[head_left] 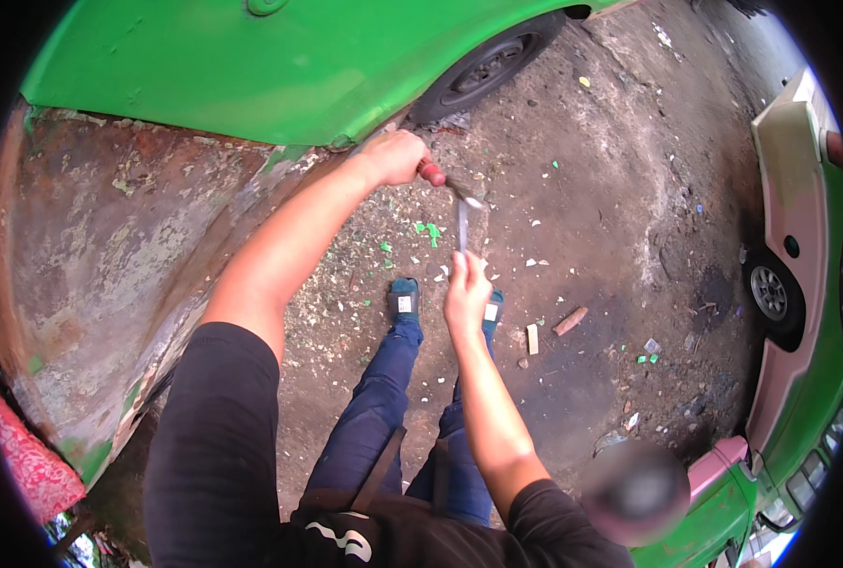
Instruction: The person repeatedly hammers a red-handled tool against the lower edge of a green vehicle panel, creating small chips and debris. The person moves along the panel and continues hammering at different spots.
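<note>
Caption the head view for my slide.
Left hand with a red-handled tool, right hand with a thin grey tool, held close together over littered ground beside a green vehicle.

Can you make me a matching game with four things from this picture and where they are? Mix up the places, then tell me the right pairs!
Things:
1. red-handled tool
2. thin grey blade
3. pale block
4. red patterned cloth

Places:
A. lying on the dirt ground
B. gripped in the right hand
C. at the far left edge of the picture
D. gripped in the left hand

Right pairs: 1-D, 2-B, 3-A, 4-C
</note>
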`<state>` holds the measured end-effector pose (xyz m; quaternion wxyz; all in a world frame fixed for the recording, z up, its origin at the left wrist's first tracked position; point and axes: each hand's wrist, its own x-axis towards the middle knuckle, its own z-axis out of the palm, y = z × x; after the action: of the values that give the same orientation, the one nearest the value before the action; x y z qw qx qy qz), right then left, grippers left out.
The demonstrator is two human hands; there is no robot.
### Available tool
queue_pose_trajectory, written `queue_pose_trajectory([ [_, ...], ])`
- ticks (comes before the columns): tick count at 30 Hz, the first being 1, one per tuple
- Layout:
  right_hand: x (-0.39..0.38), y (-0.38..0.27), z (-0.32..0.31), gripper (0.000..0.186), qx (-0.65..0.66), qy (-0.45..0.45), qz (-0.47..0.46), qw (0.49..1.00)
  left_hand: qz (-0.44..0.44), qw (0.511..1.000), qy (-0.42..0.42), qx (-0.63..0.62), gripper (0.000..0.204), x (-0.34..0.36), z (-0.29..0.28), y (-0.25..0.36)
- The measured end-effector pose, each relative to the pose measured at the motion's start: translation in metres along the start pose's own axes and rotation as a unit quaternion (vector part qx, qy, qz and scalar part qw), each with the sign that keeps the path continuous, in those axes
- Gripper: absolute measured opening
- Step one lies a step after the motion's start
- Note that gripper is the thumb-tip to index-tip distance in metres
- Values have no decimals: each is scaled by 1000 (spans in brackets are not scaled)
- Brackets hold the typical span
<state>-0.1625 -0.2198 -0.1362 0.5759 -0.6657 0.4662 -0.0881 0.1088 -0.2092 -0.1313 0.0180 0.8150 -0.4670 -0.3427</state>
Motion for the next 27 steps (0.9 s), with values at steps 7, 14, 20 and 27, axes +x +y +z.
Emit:
queue_pose_trajectory([
  [7,-22,11,2,26,211,57,-38,975,23,1000,6,10,15,11,8,-7],
  [14,-19,0,-7,22,335,48,-21,941,-48,998,-42,8,20,-12,36,-39],
  [20,-29,14,-23,20,310,-18,57,949,38,992,83,87,11,-34,53,-25],
  [27,-30,15,-36,20,302,-36,72,950,42,990,117,67,10,-36,54,-19],
])
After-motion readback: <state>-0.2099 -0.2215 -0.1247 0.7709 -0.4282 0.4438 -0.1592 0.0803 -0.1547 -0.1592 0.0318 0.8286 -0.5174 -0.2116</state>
